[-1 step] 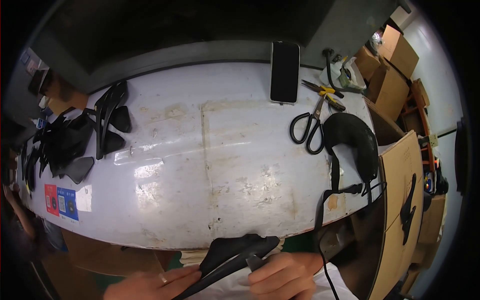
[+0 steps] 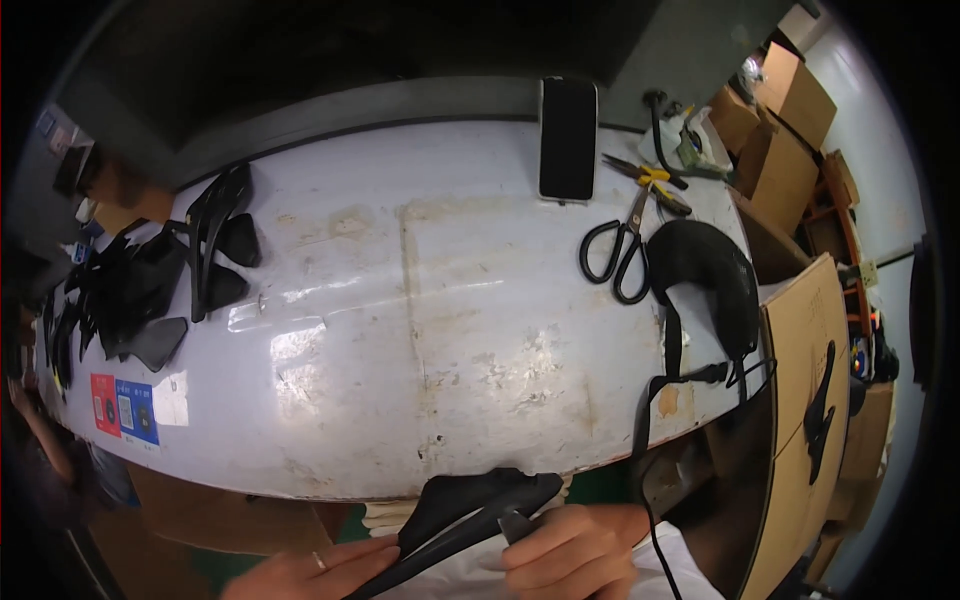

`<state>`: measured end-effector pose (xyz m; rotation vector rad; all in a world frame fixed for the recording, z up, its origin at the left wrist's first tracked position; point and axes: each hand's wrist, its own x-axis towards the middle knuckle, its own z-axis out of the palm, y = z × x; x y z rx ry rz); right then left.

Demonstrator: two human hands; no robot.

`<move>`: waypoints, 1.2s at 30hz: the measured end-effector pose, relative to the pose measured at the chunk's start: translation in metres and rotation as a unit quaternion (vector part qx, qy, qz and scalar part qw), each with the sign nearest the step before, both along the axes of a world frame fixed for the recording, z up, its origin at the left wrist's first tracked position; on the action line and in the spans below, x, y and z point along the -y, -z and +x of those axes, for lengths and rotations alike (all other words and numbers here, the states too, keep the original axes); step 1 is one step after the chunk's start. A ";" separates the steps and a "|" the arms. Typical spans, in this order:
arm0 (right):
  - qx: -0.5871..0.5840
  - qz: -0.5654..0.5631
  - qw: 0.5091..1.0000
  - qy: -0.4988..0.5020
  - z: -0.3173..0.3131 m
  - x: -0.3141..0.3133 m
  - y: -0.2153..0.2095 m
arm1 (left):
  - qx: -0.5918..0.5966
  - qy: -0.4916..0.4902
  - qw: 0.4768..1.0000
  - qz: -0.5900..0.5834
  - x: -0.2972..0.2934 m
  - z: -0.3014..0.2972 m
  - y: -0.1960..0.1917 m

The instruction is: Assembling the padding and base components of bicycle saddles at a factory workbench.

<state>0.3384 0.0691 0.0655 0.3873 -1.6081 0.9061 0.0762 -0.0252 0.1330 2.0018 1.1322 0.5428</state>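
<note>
At the table's near edge, low in the view, I hold a black moulded piece with a long slot between its two arms. My left hand is closed on its lower left end, fingers lying over the dark surface. In my closed right hand is a small flat grey blade-like tool, its tip against or just over the piece's right part. The palm hides the rest of that tool, so its exact kind does not show.
Black moulded parts lie heaped at the table's left. A phone stands at the back; scissors, yellow-handled pliers and a black neck-pillow-shaped thing with a cord lie on the right. A cardboard box adjoins the right side.
My right hand and the grey tool have shifted very slightly to the right. The view has moved a little; otherwise things lie as before.
</note>
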 end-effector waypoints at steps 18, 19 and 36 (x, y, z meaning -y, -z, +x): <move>0.004 -0.006 0.994 -0.105 -0.025 0.011 -0.014 | 0.191 -0.105 0.972 -0.091 0.062 0.038 0.044; 0.012 -0.004 0.993 -0.116 -0.024 0.011 -0.015 | 0.194 -0.106 0.971 -0.092 0.063 0.041 0.045; 0.011 -0.058 0.990 -0.124 -0.023 0.035 -0.011 | 0.225 -0.204 0.951 0.050 0.058 0.083 0.069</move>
